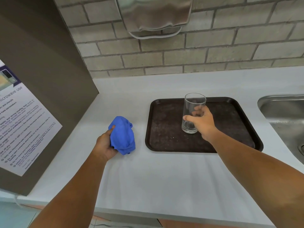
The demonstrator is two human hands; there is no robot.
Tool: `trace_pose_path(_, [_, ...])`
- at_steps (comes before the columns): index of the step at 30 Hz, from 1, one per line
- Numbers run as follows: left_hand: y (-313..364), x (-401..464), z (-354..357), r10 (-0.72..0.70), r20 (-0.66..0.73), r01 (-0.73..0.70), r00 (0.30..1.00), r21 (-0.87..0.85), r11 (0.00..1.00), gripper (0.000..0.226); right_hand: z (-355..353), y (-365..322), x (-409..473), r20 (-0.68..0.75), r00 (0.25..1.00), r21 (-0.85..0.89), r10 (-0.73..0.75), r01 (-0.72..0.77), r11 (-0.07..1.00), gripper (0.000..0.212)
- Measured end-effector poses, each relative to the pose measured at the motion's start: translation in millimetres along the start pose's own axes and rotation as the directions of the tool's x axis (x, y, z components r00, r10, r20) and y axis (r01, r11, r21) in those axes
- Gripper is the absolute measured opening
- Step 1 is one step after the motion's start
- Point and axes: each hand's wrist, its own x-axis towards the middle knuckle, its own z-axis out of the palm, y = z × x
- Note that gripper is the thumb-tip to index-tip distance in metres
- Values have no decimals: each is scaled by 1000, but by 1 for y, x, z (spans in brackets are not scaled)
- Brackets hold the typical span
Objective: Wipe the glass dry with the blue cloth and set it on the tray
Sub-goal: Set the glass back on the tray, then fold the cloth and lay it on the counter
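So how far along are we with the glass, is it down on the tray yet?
Nearly finished. The glass stands upright with its base on the dark tray, so placement looks done, though the right hand is wrapped around it. The left hand holds the bunched blue cloth over the counter, apart from the glass, which suggests wiping is over. Whether the glass is fully dry I cannot tell. Left: let go.

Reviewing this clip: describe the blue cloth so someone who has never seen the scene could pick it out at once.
Start at the white countertop below the grey brick wall, with the dark brown tray left of the steel sink. Just left of the tray, the left hand grips the blue cloth, bunched into a wad. It is the only bright blue, soft thing there; the glass in the right hand is clear.
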Motion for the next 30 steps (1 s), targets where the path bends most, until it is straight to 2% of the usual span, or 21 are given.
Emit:
trace_pose_path(3, [1, -4, 12, 3, 56, 0, 998, -55, 999, 35, 1, 1, -1, 20, 1000, -43, -15, 16, 999, 67])
trace_pose_path(8, [5, -9, 32, 5, 115, -9, 993, 33, 999, 32, -2, 3, -5, 64, 996, -97, -62, 68, 993, 72])
trace_pose_path(13, [6, -10, 34, 30, 157, -19, 987, -74, 997, 31, -5, -3, -15, 92, 994, -141, -58, 71, 987, 73])
trace_pose_path(14, [6, -9, 32, 37, 136, -27, 990, -73, 997, 28, -5, -4, -21, 41, 997, -156, -58, 64, 986, 75])
trace_pose_path(15, [6, -9, 28, 52, 106, -44, 993, -72, 996, 29, -5, -4, -29, -70, 996, -157, -63, 51, 986, 74])
trace_pose_path(17, [7, -10, 19, 87, 43, -85, 995, -49, 995, 37, 3, -1, -60, -341, 933, -70, -113, 95, 993, 56])
trace_pose_path(18, [8, -12, 15, 95, 26, -95, 995, -24, 995, 39, 13, 1, -81, -382, 911, 8, -153, 169, 986, 44])
trace_pose_path(19, [8, -13, 13, 97, 11, -97, 995, -2, 995, 40, 28, 2, -102, -331, 921, 73, -203, 240, 968, 34])
trace_pose_path(21, [6, -17, 9, 95, -17, -95, 995, 8, 995, 41, 65, 2, -130, -83, 968, 84, -237, 243, 966, 21])
trace_pose_path(23, [3, -19, 5, 86, -46, -87, 995, -30, 996, 36, 110, -10, -134, 188, 979, 84, -73, 58, 995, 9])
trace_pose_path(25, [1, -22, 3, 73, -63, -76, 995, -48, 996, 36, 154, -26, -122, 406, 891, -2, 202, -221, 975, 19])
trace_pose_path(27, [3, -25, -1, 72, -72, -75, 995, -51, 996, 39, 187, -33, -110, 502, 765, -87, 404, -420, 903, 42])
trace_pose_path(28, [3, -27, -2, 72, -69, -76, 995, -49, 996, 40, 198, -32, -106, 535, 712, -63, 455, -503, 862, 51])
trace_pose_path(30, [5, -32, -6, 76, -64, -80, 995, -49, 996, 41, 211, -28, -103, 612, 633, 43, 474, -625, 779, 55])
